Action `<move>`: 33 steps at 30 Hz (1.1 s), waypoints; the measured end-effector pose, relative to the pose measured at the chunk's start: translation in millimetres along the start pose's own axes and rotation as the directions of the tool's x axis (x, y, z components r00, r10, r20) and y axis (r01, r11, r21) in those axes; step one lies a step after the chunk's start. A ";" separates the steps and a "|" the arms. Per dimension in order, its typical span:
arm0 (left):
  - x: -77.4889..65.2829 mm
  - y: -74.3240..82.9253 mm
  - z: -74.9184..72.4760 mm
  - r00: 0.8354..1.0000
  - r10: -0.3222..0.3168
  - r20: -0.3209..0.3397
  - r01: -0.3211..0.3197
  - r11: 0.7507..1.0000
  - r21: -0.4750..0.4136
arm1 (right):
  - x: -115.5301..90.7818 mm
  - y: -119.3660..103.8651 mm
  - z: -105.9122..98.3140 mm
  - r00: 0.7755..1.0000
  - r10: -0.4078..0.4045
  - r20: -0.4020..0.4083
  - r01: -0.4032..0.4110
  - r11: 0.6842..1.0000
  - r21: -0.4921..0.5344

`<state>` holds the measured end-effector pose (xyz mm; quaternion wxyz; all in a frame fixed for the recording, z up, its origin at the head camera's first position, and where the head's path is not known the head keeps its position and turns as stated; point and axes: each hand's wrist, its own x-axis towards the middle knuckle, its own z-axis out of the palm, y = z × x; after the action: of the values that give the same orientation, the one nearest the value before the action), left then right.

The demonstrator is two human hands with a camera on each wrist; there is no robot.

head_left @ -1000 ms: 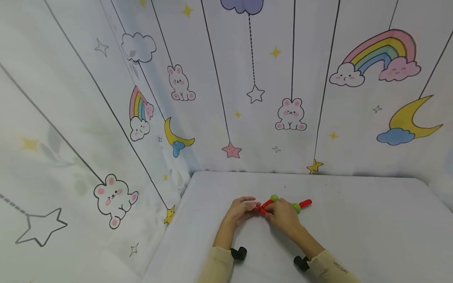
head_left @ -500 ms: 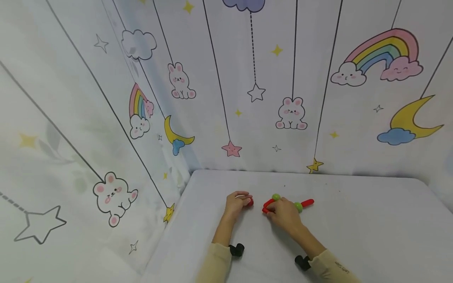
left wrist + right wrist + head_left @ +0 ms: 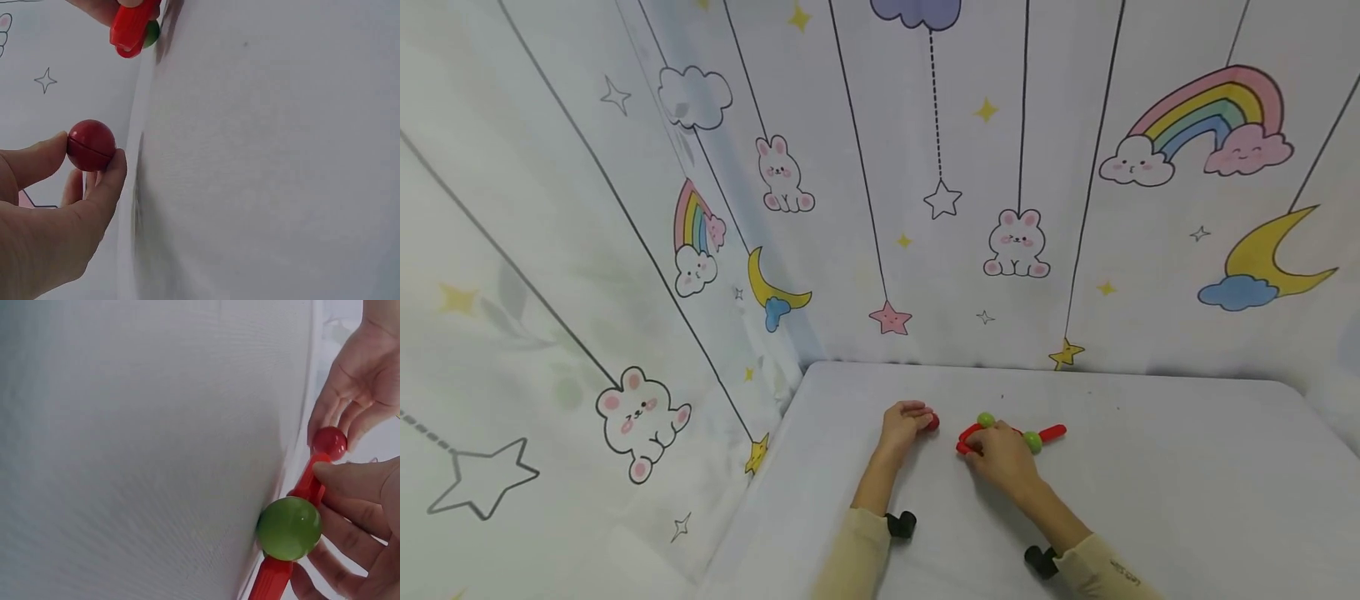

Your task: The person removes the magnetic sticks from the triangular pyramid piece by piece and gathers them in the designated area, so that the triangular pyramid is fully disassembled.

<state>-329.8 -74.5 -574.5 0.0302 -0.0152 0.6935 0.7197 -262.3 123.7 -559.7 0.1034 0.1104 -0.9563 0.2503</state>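
Between thumb and fingertips my left hand (image 3: 902, 432) pinches a small red ball (image 3: 91, 145) with a dark seam around its middle. It is apart from the other pieces. My right hand (image 3: 1006, 457) grips a red rod (image 3: 310, 480) of a joined toy of red rods and green balls. One green ball (image 3: 289, 529) sits beside the right fingers, with another red rod (image 3: 1054, 432) sticking out to the right. A second green ball (image 3: 986, 419) shows at the far side of the right hand. The fingers hide part of the toy.
Both hands are over a white-covered table (image 3: 1187, 483). A white curtain (image 3: 955, 275) printed with rabbits, stars and rainbows hangs behind and at the left. Black wrist cameras (image 3: 902, 525) stick out from both wrists.
The left hand has pulled the red ball away from the red rods, to the left and slightly farther back. The right hand keeps its grip on the toy, nearly still.
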 end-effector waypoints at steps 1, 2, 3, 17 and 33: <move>2.3 0.8 -0.1 1.000 -0.005 -0.015 0.005 1.000 0.013 | -0.1 0.5 0.5 1.000 0.001 0.000 -0.001 1.000 0.004; 4.4 1.9 -0.4 1.000 -0.006 -0.030 0.007 1.000 0.030 | -0.4 0.7 0.6 1.000 0.002 0.001 -0.002 1.000 0.009; 6.7 2.9 -0.5 0.999 -0.017 -0.045 0.019 0.999 0.042 | -0.7 0.8 0.9 1.000 0.000 0.001 0.000 1.000 0.013; 42.3 10.2 -1.9 0.995 -0.029 -0.095 0.023 0.998 -0.063 | -4.0 3.9 -2.4 1.000 0.019 0.025 -0.020 0.998 0.059; 83.8 6.6 -8.0 0.979 0.051 -0.197 -0.063 0.997 -0.054 | -8.8 9.1 -6.0 1.000 -0.002 -0.010 0.002 0.999 0.046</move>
<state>-414.1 -80.9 -573.6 -0.0591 -0.0671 0.6714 0.7357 -255.4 135.9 -560.9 0.1060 0.1124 -0.9497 0.2725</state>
